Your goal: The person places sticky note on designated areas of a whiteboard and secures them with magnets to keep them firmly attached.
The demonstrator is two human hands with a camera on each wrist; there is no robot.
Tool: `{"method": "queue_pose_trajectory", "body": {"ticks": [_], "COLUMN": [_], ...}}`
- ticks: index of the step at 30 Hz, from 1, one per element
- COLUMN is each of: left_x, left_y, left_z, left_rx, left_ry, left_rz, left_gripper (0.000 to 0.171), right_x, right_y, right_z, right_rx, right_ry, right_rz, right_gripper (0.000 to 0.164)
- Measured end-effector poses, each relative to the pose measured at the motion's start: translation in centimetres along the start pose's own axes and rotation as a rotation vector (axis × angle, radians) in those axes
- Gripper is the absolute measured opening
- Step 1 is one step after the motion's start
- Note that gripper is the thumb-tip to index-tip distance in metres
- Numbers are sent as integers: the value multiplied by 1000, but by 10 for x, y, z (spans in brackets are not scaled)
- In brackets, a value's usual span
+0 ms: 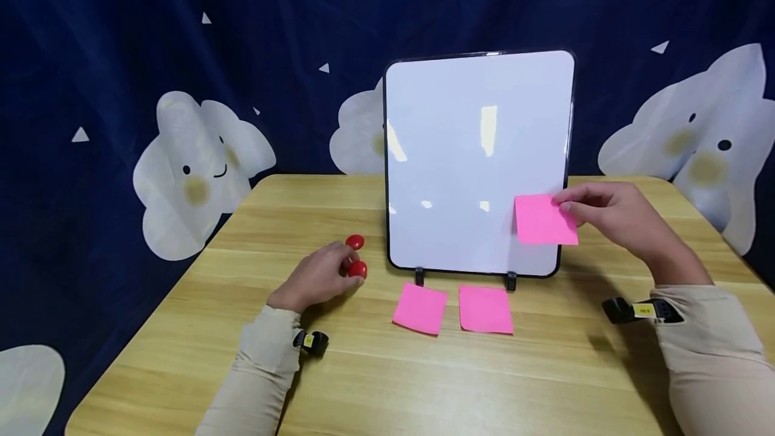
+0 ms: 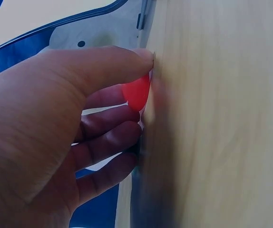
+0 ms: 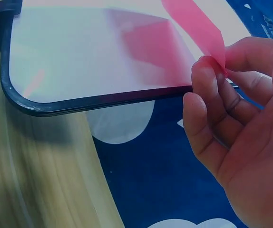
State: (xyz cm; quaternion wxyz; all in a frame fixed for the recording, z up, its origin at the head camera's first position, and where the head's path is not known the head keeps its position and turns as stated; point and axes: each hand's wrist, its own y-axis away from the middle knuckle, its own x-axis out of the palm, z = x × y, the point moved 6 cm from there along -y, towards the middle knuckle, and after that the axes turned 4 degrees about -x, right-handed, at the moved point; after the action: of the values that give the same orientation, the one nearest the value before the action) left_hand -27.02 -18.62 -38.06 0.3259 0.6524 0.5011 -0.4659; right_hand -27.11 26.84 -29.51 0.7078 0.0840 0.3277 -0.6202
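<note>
My right hand pinches a pink sticky note by its upper right corner, in front of the lower right part of the whiteboard. In the right wrist view the note slants away from the board, its pink reflection showing on the glossy surface. Low on the table, left of the board, my left hand holds a red round magnet between thumb and fingers. That magnet is partly covered by the thumb in the left wrist view. A second red magnet lies just behind it.
Two more pink sticky notes, a left one and a right one, lie on the wooden table before the board. Small black feet prop the board up. Behind hangs a dark blue curtain with clouds.
</note>
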Motion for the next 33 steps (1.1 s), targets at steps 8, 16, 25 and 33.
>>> {"method": "queue_pose_trajectory", "body": {"ticks": [8,16,25,33], "left_x": [0,0,-4,-4], "left_y": [0,-2,1,1], "left_z": [-2,-2,2,0], "left_rx": [-1,15,27,72], "left_ry": [0,-11,11,2], "left_rz": [12,2,-31,-69], "left_gripper": [30,27,24,23], "right_x": [1,0,0,0], "right_y": [2,2,-5,-4], "right_z": [-3,-1,4,4], "right_rx": [10,-22,-73,-68], "right_ry": [1,-1,-24,-15], "right_rz": [-11,-75,-168,-176], "right_gripper": [26,23,19,24]}}
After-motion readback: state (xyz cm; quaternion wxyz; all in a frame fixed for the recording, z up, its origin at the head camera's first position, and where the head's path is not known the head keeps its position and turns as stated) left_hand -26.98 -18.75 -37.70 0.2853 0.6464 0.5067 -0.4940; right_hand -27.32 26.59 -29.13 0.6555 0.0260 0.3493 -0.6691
